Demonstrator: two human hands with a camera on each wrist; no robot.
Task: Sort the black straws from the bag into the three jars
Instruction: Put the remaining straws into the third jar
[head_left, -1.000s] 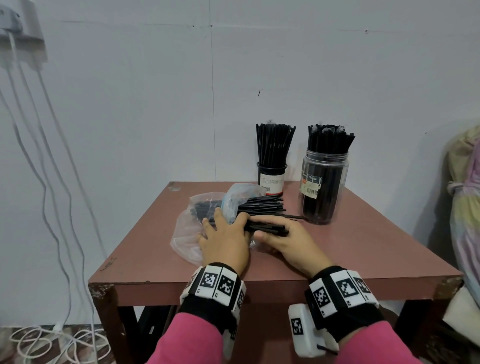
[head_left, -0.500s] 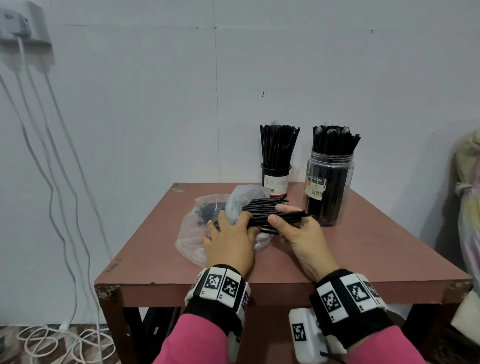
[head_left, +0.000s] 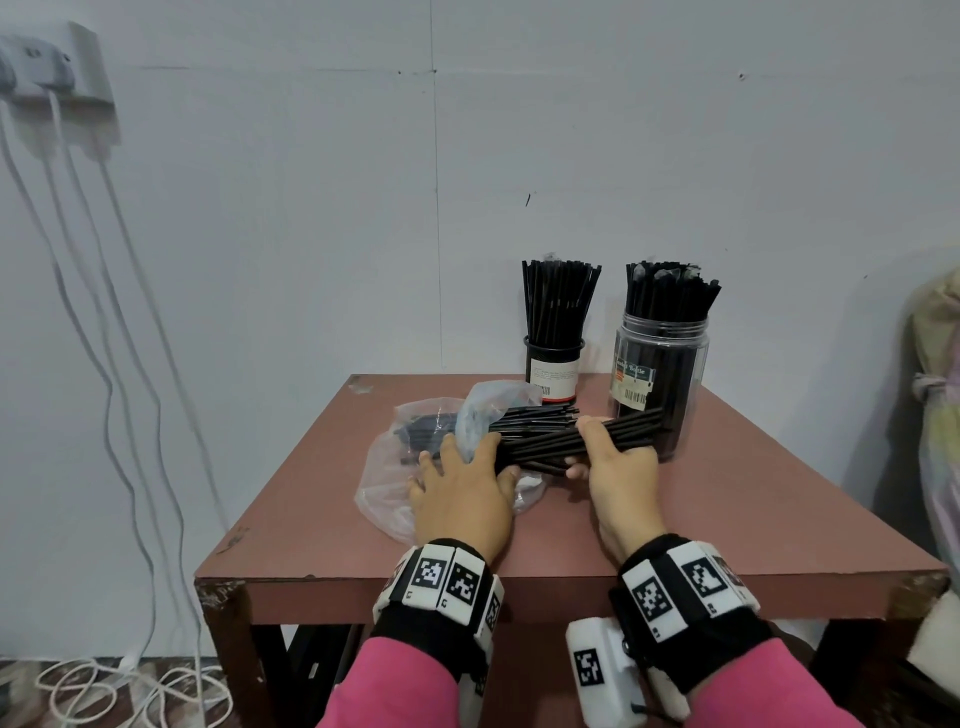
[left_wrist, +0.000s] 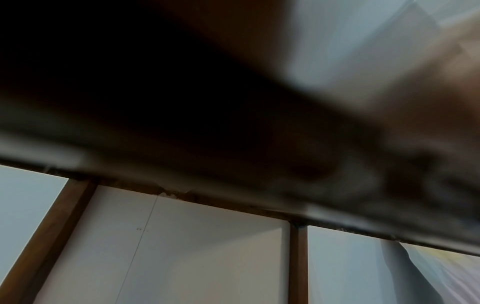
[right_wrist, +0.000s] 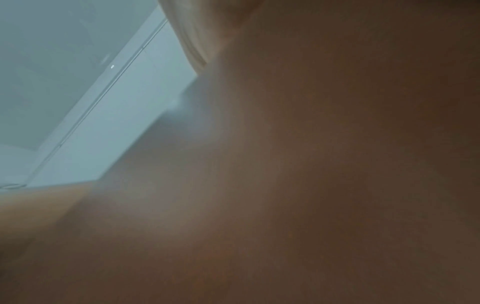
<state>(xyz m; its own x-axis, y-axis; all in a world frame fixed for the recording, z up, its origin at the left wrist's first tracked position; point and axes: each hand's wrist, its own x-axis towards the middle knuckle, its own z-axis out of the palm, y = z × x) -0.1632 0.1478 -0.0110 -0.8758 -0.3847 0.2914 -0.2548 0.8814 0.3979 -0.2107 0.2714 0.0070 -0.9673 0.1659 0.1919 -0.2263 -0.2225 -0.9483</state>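
Note:
In the head view a clear plastic bag (head_left: 387, 470) of black straws (head_left: 535, 418) lies on the brown table (head_left: 753, 499). My left hand (head_left: 462, 480) presses flat on the bag's mouth with spread fingers. My right hand (head_left: 605, 457) grips a bundle of black straws (head_left: 636, 426), partly drawn out of the bag and slanting up to the right. Behind stand a small black jar (head_left: 553, 366) and a taller clear jar (head_left: 662, 384), both packed with upright straws. The bundle's tip reaches the clear jar's front. Only two jars show. Both wrist views are blurred and show neither hand nor straws.
White cables (head_left: 109, 374) hang from a wall socket at the left and coil on the floor. A pale cloth bundle (head_left: 940, 415) hangs past the table's right edge. The wall stands right behind the jars.
My right hand has pulled the straw bundle out of the bag toward the right and tilted its far end up toward the clear jar. My left hand has stayed on the bag.

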